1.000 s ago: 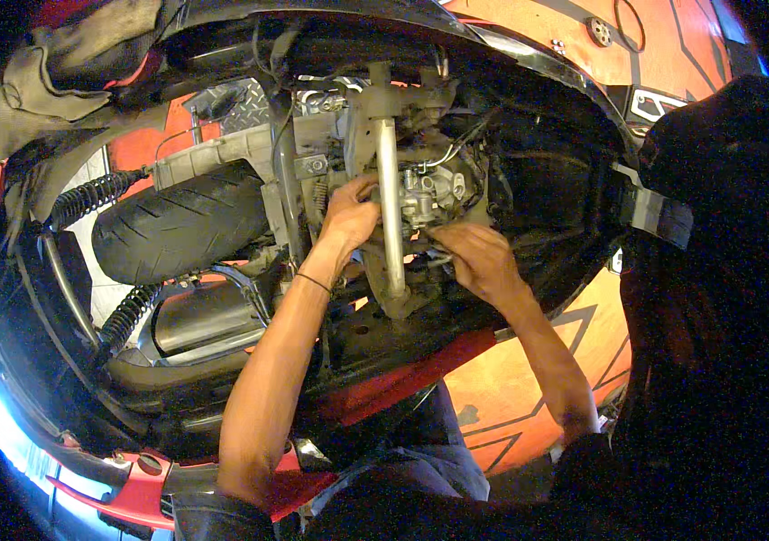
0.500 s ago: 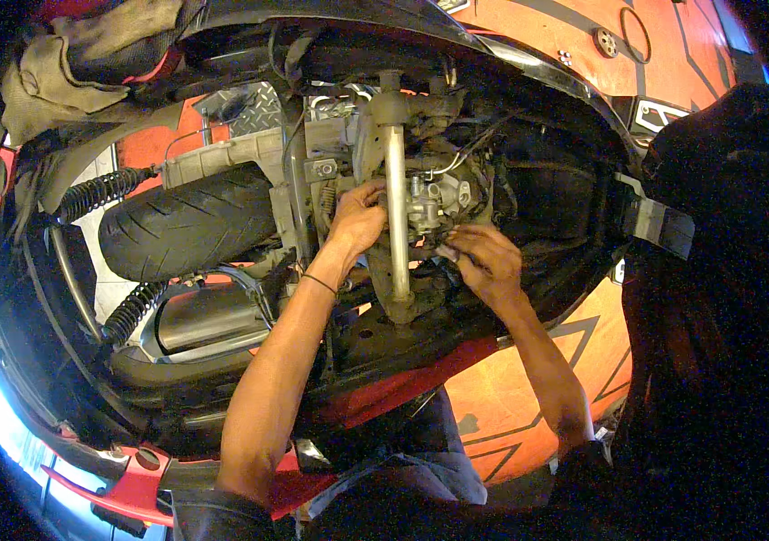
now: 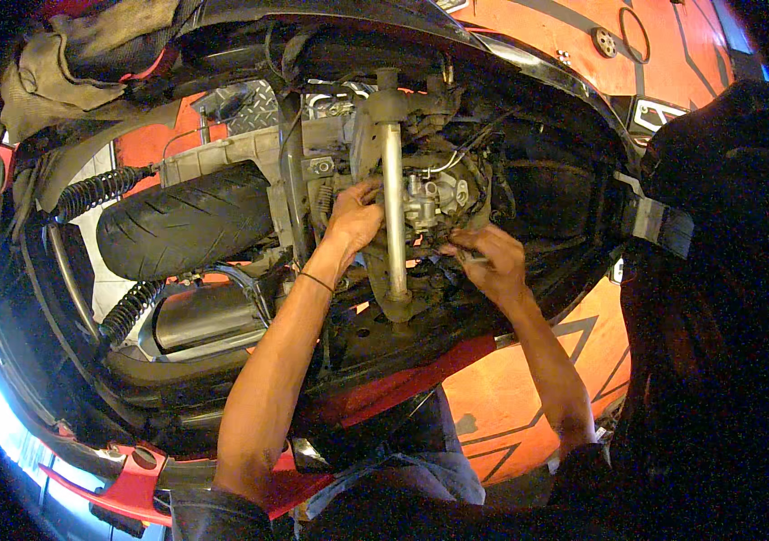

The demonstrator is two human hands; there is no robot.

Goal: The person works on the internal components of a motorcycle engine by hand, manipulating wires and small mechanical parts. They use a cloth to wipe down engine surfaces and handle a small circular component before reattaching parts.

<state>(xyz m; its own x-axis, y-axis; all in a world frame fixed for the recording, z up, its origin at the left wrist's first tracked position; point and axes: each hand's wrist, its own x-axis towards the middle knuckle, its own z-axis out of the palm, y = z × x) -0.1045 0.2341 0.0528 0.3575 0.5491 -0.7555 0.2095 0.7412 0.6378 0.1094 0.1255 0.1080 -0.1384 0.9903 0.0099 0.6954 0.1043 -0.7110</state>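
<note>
Both hands reach down into the opened frame of a scooter. My left hand is closed, fingers curled just left of a silver cross tube; the tube and engine parts hide its fingertips. On the tube's other side sits a grey metal engine part with small fittings, perhaps a carburetor or throttle body. At the near lower edge of that part, my right hand is closed with thumb and fingers pinched together. Whatever it pinches is too small and dark to make out.
To the left are the rear tire, two coil-spring shock absorbers and a dark muffler. Worn gloves or cloth rest on the far left frame. A belt and a round pulley-like part lie on the orange floor.
My right hand has turned slightly, its fingers shifting against the near edge of the engine part. My left hand stays beside the tube. The whole view has shifted a little.
</note>
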